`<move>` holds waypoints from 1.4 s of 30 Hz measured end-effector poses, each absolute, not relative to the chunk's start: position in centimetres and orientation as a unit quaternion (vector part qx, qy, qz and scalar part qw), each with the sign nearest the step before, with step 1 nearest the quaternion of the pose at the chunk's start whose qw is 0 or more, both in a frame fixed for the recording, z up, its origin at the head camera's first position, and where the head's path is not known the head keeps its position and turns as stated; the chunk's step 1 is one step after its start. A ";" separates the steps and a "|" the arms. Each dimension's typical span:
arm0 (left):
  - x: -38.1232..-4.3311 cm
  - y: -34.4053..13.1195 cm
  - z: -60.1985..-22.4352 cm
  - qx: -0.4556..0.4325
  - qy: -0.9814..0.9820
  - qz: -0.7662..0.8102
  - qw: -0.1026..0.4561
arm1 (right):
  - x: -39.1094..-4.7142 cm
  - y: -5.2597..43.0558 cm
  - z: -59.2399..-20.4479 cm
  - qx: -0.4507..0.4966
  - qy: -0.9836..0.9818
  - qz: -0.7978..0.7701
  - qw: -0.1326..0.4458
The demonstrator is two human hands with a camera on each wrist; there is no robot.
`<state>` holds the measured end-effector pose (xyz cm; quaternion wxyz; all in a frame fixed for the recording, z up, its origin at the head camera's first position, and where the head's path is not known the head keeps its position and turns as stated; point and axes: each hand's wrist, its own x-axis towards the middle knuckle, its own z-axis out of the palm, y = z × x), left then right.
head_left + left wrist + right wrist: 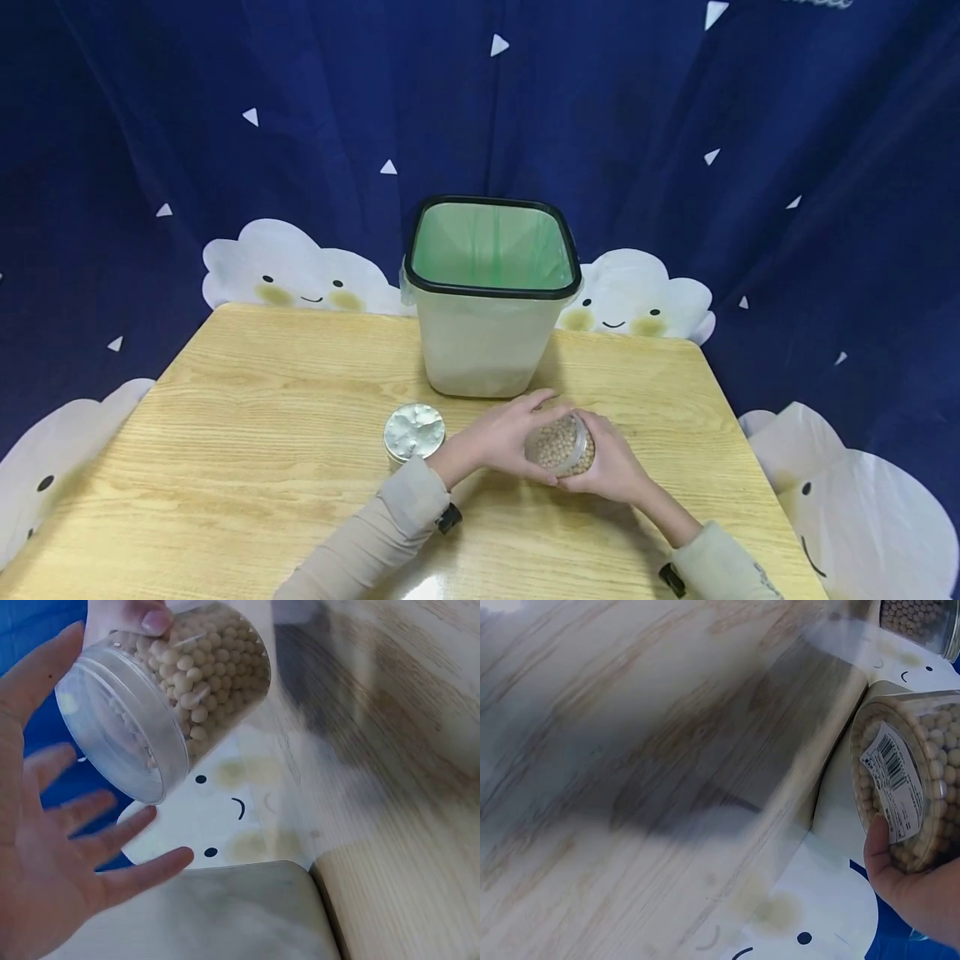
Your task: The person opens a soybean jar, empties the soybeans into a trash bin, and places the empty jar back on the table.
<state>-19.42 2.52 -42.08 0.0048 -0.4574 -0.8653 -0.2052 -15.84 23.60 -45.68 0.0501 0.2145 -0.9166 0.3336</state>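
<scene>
My right hand [609,462] grips a clear plastic jar [202,671] filled with small round beige balls. In the right wrist view, the thumb [880,840] presses the jar's base beside a white barcode label [896,780]. The jar is tilted, its wide clear rim end [139,720] facing my left hand [52,847]. That hand is spread around this end, fingers extended and mostly apart from the plastic. A second jar [414,432] with a crumpled silver foil top stands on the table, left of my left wrist; beige balls show through its side in the right wrist view.
A white bin [483,342] with a black rim and a pale green liner stands at the back of the wooden table [300,392], just beyond the hands. Behind the table hangs a dark blue curtain [322,125] with white clouds and triangles.
</scene>
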 end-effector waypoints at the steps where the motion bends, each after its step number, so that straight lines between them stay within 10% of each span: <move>1: -19.4 2.5 -42.1 -0.467 -0.860 -0.204 0.001 | -15.9 23.7 -45.7 0.218 -0.916 0.333 0.051; 42: -18.1 0.4 -44.1 -0.283 -0.907 -0.309 0.028 | -15.0 25.6 -45.2 0.165 -0.918 0.345 0.101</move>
